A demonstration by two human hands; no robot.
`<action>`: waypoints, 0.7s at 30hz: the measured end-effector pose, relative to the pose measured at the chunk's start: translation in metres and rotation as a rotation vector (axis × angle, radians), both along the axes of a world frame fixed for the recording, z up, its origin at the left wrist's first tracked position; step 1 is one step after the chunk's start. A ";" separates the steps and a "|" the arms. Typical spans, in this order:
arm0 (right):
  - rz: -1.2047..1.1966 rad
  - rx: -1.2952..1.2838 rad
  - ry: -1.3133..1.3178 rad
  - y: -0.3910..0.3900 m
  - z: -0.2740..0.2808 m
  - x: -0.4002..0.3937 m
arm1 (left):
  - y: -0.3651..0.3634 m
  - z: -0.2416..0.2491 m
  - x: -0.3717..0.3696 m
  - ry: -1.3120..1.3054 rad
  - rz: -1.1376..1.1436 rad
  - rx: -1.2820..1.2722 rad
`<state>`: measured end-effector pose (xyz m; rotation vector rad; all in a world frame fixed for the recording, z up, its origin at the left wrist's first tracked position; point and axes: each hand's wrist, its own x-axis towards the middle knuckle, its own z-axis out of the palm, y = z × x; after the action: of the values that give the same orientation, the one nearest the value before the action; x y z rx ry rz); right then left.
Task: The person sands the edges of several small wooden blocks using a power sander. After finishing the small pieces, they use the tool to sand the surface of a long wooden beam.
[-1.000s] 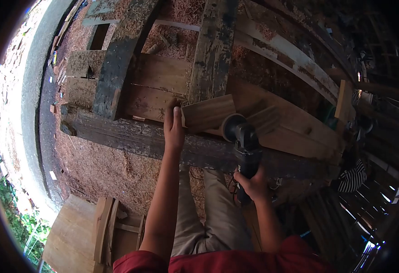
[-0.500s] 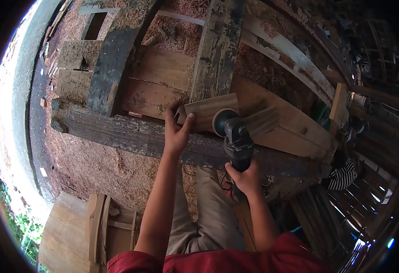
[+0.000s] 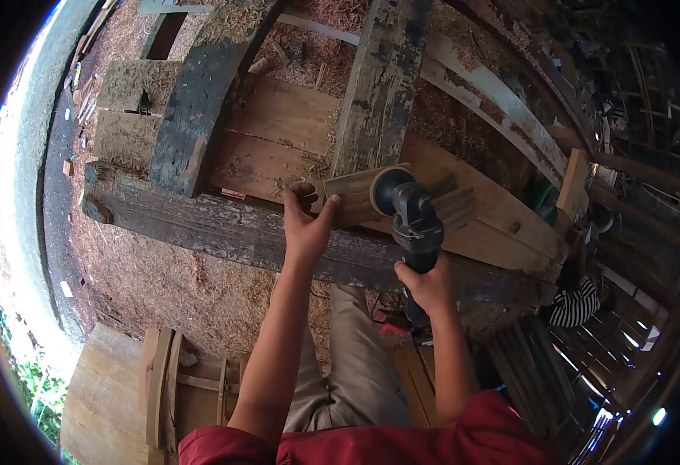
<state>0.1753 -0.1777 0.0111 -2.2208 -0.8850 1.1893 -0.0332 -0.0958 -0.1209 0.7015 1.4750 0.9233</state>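
My left hand (image 3: 307, 225) grips the left end of a short, pale wooden piece (image 3: 349, 184), thumb on the near side and fingers partly hidden behind it. In my right hand (image 3: 431, 287) is a black angle grinder (image 3: 417, 225), its handle pointing toward my body. The grinder's round disc (image 3: 386, 191) rests at the upper right part of the wooden piece; exact contact is hard to tell. Under them runs a long weathered beam (image 3: 262, 236). Another wooden piece (image 3: 454, 208) lies just right of the grinder head.
Thick upright timbers (image 3: 378, 85) and reddish planks (image 3: 278, 116) extend beyond the beam. Wood shavings (image 3: 169, 271) cover the ground. Stacked boards (image 3: 107, 387) lie at lower left. Someone in a striped garment (image 3: 575, 304) is at the right.
The grinder has moved a little up and right along the wooden piece, which now looks more tilted. My left hand keeps its hold, and the view has shifted slightly.
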 end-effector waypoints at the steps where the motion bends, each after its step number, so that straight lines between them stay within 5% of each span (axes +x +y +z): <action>1: -0.003 0.011 0.018 0.002 -0.003 0.000 | 0.000 0.000 0.000 -0.012 0.014 0.012; 8: -0.148 -0.096 0.124 0.022 0.011 0.013 | 0.003 0.013 -0.002 0.058 -0.028 -0.094; 21: 0.096 0.002 -0.037 -0.002 0.001 0.004 | 0.007 0.025 -0.002 0.060 0.004 -0.112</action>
<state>0.1790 -0.1796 0.0124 -2.2275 -1.0172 1.1922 -0.0348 -0.0891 -0.0956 0.6491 1.5691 0.8217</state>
